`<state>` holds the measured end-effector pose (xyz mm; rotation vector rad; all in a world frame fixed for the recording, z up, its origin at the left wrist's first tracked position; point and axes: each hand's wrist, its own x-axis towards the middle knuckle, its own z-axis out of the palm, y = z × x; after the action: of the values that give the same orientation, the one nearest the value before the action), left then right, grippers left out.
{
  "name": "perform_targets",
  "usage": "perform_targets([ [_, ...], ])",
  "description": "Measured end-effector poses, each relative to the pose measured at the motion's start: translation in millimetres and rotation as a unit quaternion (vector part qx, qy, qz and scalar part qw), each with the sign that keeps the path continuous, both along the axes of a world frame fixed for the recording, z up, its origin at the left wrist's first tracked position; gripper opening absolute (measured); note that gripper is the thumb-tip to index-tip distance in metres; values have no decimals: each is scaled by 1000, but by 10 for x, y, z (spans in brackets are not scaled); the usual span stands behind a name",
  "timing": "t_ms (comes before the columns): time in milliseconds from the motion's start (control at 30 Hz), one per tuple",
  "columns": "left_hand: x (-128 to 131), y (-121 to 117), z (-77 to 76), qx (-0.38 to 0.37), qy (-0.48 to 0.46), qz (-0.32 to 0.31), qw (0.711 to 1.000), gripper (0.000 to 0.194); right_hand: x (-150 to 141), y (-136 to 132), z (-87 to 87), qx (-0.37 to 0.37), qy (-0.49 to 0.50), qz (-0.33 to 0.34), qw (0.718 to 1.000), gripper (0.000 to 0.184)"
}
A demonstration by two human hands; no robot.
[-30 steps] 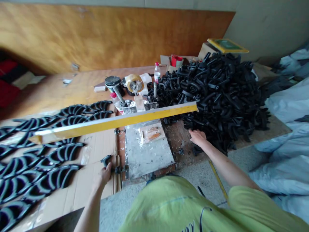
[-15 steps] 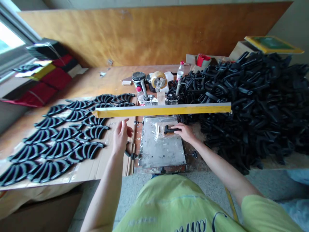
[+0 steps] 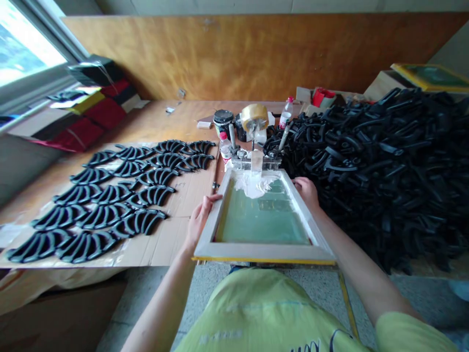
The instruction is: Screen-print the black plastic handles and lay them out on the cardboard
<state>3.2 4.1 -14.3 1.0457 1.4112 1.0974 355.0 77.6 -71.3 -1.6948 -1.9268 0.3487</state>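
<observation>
In front of me a screen printing frame (image 3: 264,251) lies lowered over the metal base plate, with pale rims and a greenish mesh (image 3: 264,220). White paste (image 3: 252,186) is spread at the mesh's far end, where a pale flat blade (image 3: 257,162) stands. My left hand (image 3: 201,217) is at the frame's left rim, its fingertips on the edge. On the other side my right hand (image 3: 307,189) has its fingers closed at the right rim, partly hidden by it. The black curved part on the plate is covered by the frame.
Rows of black curved parts (image 3: 106,215) lie on cardboard (image 3: 183,195) at left. A large heap of black parts (image 3: 384,161) fills the right side. Behind the frame stand bottles (image 3: 286,112), a dark tub (image 3: 223,122) and a tape roll (image 3: 254,116). Boxes (image 3: 88,120) sit at far left.
The printing frame, raised before, has swung down over the plate. My right hand has left the black part for the right rim; my left hand has moved to the left rim.
</observation>
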Motion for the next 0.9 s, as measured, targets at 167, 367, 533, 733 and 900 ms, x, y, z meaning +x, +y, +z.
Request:
perform_targets([
  [167,1,-195,-640,-75,-31,-26,996,73,-469,479,281,115,-31,40,992,50],
  [367,13,-154,-1013,-88,-9,-24,996,69,-1104,561,234,-14,-184,156,970,14],
  [533,-2,-162,-1030,-89,-19,-26,996,65,-885,123,155,11,-174,313,933,21],
  [733,33,-164,-917,-94,-18,5,995,63,-809,102,235,-5,-122,326,938,13],
  [900,39,-166,-876,-100,-33,-1,994,70,-847,-1,69,38,-89,310,946,25],
])
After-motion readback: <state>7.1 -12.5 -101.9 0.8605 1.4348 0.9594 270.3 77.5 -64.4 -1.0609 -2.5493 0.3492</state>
